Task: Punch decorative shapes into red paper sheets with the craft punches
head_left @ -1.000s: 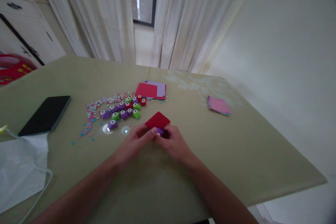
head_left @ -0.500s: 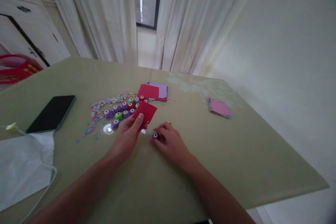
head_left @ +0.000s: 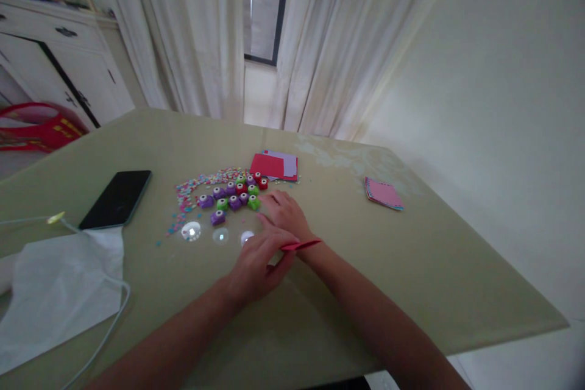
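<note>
My left hand (head_left: 262, 259) is closed on a red paper card (head_left: 301, 245), seen nearly edge-on and lying across my right wrist. Beyond it, my right hand (head_left: 286, 213) reaches forward with thumb and fingers apart. Its fingertips are close to a green craft punch (head_left: 254, 202) at the near right of a cluster; whether they touch it I cannot tell. The cluster holds several small craft punches in purple, green and red, each with a round white top and dark centre. One purple craft punch (head_left: 218, 217) stands at the near edge.
Paper confetti (head_left: 201, 181) curves around the punches. Behind lie red and lilac paper sheets (head_left: 267, 165); a pink card stack (head_left: 384, 193) is at right. A black phone (head_left: 116, 200), white cloth-like sheet (head_left: 68, 286) and cable (head_left: 114, 320) lie left on the table (head_left: 388, 274).
My right hand has moved forward and left to the cluster, and the purple punch it held no longer shows there. My left hand has come right with the red card, which has tilted.
</note>
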